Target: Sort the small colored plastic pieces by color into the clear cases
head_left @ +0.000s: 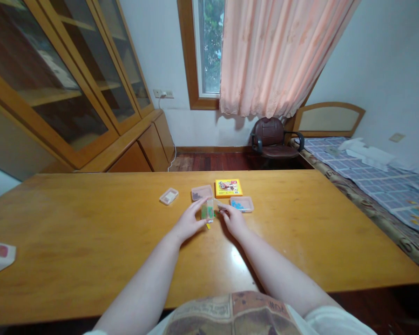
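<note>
Bench (104,228) ahead: at twelve o'clock, my left hand (189,222) grips a box (208,210) of green pieces (210,212), seemingly for emptying, needing steadiness; my right hand's (232,218) hold I can't tell.

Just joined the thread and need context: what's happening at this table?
A person holds a clear box with green pieces in the left hand. The right hand is close beside it; its exact grip is hard to tell. Further back on the table lie a yellow box, a tray with blue pieces, a tray with dark pieces and, off to the left, another small tray.
</note>
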### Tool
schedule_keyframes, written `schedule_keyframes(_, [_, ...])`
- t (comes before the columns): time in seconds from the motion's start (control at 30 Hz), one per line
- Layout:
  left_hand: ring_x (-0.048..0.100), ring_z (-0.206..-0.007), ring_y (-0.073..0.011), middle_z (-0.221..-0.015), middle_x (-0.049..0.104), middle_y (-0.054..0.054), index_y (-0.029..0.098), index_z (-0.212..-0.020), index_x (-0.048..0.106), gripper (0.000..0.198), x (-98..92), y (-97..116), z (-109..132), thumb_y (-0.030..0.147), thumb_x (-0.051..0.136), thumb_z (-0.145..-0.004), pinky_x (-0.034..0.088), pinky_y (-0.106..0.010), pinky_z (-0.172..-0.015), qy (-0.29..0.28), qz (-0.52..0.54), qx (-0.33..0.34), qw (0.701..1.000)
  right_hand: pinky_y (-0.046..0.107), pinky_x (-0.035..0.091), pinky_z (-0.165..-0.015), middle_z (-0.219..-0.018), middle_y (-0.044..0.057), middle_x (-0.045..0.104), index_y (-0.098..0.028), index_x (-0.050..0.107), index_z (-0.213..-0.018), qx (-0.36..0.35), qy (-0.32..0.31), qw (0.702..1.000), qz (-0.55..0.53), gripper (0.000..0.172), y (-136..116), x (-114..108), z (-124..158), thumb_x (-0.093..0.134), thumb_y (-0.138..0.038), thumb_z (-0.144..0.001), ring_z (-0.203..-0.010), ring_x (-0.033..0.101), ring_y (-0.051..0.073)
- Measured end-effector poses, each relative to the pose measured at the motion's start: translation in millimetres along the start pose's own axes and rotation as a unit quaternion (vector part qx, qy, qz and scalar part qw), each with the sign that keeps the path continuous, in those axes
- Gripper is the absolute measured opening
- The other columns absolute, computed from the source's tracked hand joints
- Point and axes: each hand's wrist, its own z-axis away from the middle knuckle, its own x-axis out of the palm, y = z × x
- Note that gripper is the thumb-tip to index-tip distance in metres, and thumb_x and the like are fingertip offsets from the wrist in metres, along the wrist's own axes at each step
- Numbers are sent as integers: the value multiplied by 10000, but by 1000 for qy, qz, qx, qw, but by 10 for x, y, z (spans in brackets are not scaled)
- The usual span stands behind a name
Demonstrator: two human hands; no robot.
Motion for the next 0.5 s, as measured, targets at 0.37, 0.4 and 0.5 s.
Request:
schedule_keyframes(0.37, [344,-1376,-241,-1472,419,-56,281,-1429,375,705,-65,-45,24,186,653,-788,216,-492,-1173,-50,-102,96,989,427,506,-929,-1107,84,703,-203,671,-1111,-7,-4,999,-47,298,43,16,-1,496,-157,-874,-1018,659,223])
schedule_keyframes(0.4, [351,-1372,-239,-1467,427,-50,290,-1419,388,699,-75,-33,26,171,652,-783,198,-499,-1176,-56,-104,104,988,429,510,-925,-1101,88,705,-198,673,-1104,-7,0,999,-47,293,53,17,0,497,-157,-872,-1014,661,225])
schedule_keyframes(0.5, [382,-1353,-243,-1435,469,-43,300,-1372,450,664,-79,-5,26,161,664,-759,174,-508,-1180,-52,-79,102,990,434,516,-917,-1090,101,706,-189,670,-1100,-17,8,999,-42,289,61,-1,13,487,-164,-877,-1008,665,232])
